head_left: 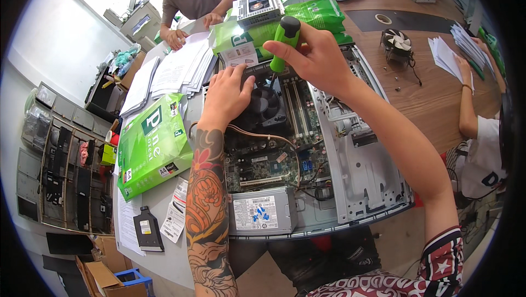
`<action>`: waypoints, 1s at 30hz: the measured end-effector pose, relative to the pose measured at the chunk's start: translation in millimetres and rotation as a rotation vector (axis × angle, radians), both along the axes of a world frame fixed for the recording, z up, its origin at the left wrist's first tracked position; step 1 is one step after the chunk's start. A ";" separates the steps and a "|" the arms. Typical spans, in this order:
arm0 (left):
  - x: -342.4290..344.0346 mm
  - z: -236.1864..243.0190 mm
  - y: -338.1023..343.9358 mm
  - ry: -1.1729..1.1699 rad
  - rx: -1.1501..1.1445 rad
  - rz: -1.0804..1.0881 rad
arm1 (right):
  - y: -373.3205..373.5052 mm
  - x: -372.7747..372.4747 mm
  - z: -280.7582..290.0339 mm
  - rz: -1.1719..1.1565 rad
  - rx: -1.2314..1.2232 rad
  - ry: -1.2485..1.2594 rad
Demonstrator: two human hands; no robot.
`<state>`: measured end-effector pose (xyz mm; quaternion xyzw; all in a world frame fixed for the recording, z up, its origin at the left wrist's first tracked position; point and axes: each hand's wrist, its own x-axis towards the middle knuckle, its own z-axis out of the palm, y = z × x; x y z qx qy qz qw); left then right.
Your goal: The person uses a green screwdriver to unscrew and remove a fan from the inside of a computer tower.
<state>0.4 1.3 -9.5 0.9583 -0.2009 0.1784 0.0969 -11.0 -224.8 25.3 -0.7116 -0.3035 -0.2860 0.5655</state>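
Note:
An opened desktop computer case (372, 187) lies flat before me, its green motherboard (263, 160) exposed. My right hand (320, 59) grips a green and black screwdriver (285, 42), which points down at the far right corner of a black cooling fan (266, 105). Whether its tip sits in a screw is too small to tell. With fingers stretched out, my left hand (227, 94) rests on the case's far left edge beside the fan. A silver power supply (263, 209) occupies the near left corner of the case, and cables cross the board.
Left of the case are a green paper pack (156, 143), paper stacks (181, 67) and a black drive-like part (148, 228). Beyond it, a metal drive unit (257, 7) sits on green packs (315, 15). A loose fan (396, 42) stands at right. Several people sit around the table.

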 end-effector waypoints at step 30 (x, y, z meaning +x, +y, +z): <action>-1.0 1.2 -0.2 0.010 -0.010 0.002 | -1.7 -0.4 4.2 -0.015 0.048 -0.019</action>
